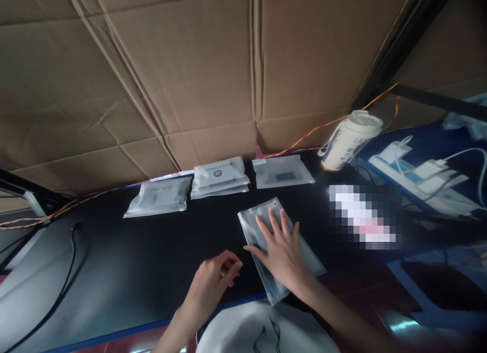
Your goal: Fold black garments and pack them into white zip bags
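Note:
A translucent zip bag (254,221) lies slanted on the black table at its front edge. My right hand (281,244) rests flat on top of it with the fingers spread. Left of the bag, my left hand (216,274) is curled, thumb against the fingers; whether it holds anything small is hidden. Behind them are a stack of frosted bags with a printed logo (218,174), another pile of frosted bags (160,196) to its left, and a single flat bag (282,171) with a dark patch to its right.
A white lidded cup (352,140) stands at the back right beside a power strip (422,178) with chargers. A blurred-out item (361,216) lies on the right. A black cable (70,272) runs along the left. Cardboard (182,64) rises behind the table (152,261).

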